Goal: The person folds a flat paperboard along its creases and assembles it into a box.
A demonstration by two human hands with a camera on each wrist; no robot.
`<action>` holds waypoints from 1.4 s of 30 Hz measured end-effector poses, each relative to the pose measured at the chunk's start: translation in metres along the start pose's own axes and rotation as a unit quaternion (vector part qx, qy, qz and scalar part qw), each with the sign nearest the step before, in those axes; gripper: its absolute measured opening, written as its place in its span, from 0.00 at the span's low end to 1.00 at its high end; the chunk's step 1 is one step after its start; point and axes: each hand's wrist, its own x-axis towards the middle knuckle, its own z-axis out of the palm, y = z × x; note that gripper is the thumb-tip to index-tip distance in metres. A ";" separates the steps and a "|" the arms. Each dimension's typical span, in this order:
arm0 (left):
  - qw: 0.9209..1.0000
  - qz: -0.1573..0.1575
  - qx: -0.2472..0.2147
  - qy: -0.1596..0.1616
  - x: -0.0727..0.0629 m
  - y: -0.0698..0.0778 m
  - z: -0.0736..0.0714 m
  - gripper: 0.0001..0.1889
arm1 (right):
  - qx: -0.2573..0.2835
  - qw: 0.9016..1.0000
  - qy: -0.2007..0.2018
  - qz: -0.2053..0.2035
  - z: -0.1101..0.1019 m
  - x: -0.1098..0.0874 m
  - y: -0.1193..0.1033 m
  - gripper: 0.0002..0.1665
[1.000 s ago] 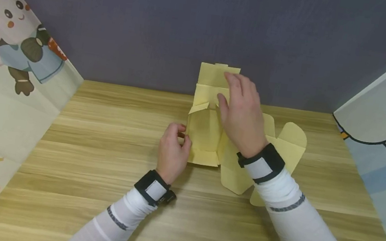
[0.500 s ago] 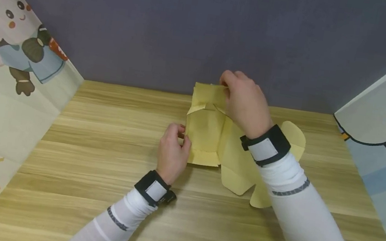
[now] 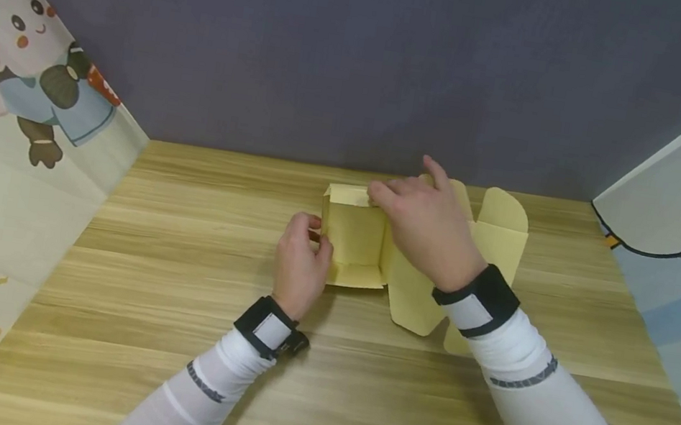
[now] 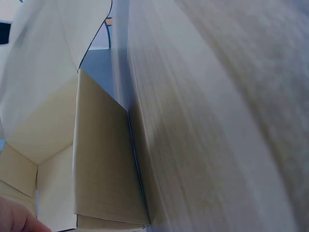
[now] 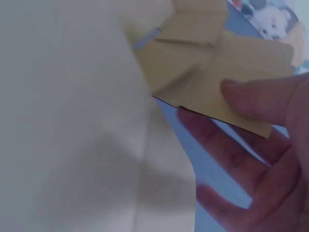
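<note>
A pale yellow cardboard box [image 3: 355, 236], partly folded, stands on the table with its opening upward. My left hand [image 3: 300, 265] holds its left wall, thumb near the front corner. In the left wrist view, the wall [image 4: 106, 159] rises from the tabletop, with part of a finger at the lower left. My right hand [image 3: 433, 222] is at the far side of the box. In the right wrist view, it pinches the far end flap [image 5: 256, 87], thumb on top and fingers beneath. The attached lid panel [image 3: 415, 303] spreads to the right, partly hidden under the right forearm.
The box rests on a wood-grain table [image 3: 215, 224], near the dark wall [image 3: 310, 56] at the back. Panels with cartoon prints [image 3: 31, 38] border the left and right sides.
The tall far flap has been folded down over the box's far edge. My right hand has come down with it, while the left hand stays at the left wall.
</note>
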 end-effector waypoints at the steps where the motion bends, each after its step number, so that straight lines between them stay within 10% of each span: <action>1: 1.000 0.001 0.001 0.000 0.000 0.000 0.000 0.10 | -0.003 1.000 0.004 -0.006 0.002 -0.004 -0.001 0.14; 21: 0.993 0.079 0.082 -0.013 0.002 0.002 0.004 0.09 | -0.067 0.993 0.044 -0.085 0.029 -0.033 -0.005 0.11; 42: 0.992 0.102 0.075 -0.004 0.001 0.023 -0.001 0.11 | -0.063 0.996 0.025 0.056 0.047 -0.011 0.003 0.11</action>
